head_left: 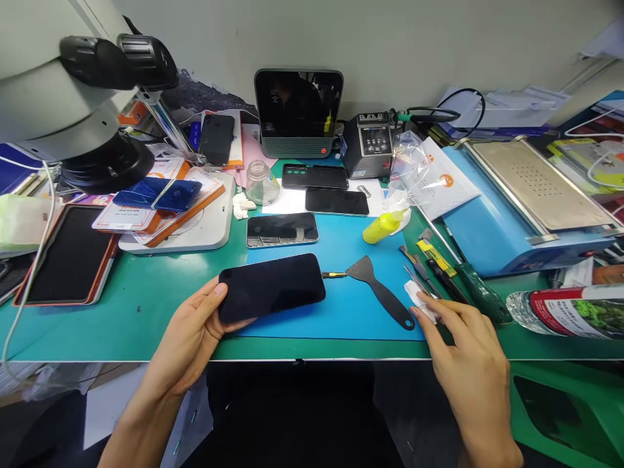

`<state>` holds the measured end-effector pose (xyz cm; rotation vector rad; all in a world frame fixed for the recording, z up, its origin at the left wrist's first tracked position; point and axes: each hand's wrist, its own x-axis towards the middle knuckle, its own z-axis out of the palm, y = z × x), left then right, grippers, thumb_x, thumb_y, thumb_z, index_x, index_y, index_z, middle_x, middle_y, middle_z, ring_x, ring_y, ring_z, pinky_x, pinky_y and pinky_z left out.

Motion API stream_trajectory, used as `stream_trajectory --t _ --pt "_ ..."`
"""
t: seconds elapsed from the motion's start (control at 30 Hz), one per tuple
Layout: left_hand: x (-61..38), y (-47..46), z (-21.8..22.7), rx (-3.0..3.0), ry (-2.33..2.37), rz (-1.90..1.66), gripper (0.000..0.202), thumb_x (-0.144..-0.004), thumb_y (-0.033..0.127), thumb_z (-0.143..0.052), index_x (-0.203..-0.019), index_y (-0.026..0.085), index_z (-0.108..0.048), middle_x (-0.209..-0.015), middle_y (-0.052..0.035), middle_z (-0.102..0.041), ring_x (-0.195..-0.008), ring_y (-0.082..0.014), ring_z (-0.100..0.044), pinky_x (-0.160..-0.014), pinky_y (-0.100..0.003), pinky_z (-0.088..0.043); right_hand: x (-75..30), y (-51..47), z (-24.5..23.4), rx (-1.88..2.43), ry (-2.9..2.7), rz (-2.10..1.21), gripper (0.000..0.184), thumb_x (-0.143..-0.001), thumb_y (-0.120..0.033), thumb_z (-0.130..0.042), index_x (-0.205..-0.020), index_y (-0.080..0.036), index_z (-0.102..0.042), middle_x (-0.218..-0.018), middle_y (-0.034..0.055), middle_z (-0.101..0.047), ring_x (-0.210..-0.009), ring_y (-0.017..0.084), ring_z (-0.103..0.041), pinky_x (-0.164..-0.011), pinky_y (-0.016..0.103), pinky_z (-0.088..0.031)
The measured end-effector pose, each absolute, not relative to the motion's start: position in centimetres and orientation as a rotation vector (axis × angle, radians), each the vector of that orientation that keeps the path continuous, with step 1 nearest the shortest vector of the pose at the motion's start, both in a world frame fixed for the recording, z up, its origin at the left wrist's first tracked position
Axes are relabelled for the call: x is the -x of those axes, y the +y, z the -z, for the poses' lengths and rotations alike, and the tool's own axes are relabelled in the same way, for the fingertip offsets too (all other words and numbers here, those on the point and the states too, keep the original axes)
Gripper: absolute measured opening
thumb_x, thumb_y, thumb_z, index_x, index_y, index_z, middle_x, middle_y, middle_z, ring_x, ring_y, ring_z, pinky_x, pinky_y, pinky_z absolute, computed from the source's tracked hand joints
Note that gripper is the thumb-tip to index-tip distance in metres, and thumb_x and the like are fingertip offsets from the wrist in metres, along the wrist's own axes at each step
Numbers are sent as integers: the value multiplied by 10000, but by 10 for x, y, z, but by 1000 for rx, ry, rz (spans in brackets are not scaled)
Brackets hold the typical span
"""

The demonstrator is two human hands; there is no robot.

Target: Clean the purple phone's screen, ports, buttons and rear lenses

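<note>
My left hand (202, 325) grips a smartphone (273, 286) by its left end, thumb over the dark screen and fingers underneath. The phone is raised over a blue mat (336, 315). On the right, my right hand (463, 338) pinches a crumpled white tissue (420, 300) between thumb and fingers. Between the hands lie a black-handled scraper (383, 292) and a small brush (334, 275), partly hidden by the phone. A second phone (283, 229) lies flat behind the held one. Near the mat's back right is a yellow bottle (383, 227).
A microscope (92, 104) overhangs the left side. Behind the mat are a glass jar (262, 182), a black phone (336, 202) and a soldering station (368, 146). To the right are a green-handled screwdriver (482, 292), a blue heating-plate machine (507, 221) and a water bottle (560, 312) on its side.
</note>
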<state>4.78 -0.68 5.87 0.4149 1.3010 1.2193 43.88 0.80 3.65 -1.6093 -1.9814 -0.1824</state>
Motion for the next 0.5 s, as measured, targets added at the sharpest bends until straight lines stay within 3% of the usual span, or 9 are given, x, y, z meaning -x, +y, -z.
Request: stream_trajectory --t 0.13,0.2,0.3,0.5 --pt "-46 -5 -60 -425 1332 -1124 565 -933 525 -933 -1389 212 -817 -1364 -129 -844 -1238 -349 -824 -895 -397 -778 -441 8 -34 1594 -1908 153 165 -1143 -341 -708 -1095 -221 -811 -1074 71 -788 -1004 252 -726 -903 392 -543" --pt "-43 -6 -62 -489 1427 -1084 728 -904 583 -940 -1525 261 -736 -1114 -68 -856 -1100 -302 -843 -854 -379 -773 -436 10 -38 1596 -1819 166 86 -1115 -284 -754 -1098 -214 -801 -1065 72 -794 -972 240 -721 -873 385 -542" --pt "-37 -8 -65 -739 1585 -923 939 -892 757 -865 -1665 289 -610 -766 22 -712 -797 -249 -813 -754 -356 -733 -420 10 -47 1560 -1681 150 27 -1083 -212 -791 -1109 -204 -789 -1075 79 -797 -976 224 -734 -869 374 -561" --pt "-13 -8 -72 -1398 1825 -561 1198 -856 813 -829 -1816 270 -361 -821 36 -692 -642 -202 -673 -610 -293 -559 -373 3 -53 1408 -1731 -78 133 -1057 -137 -801 -1119 -253 -785 -1037 24 -820 -961 200 -795 -873 352 -642"
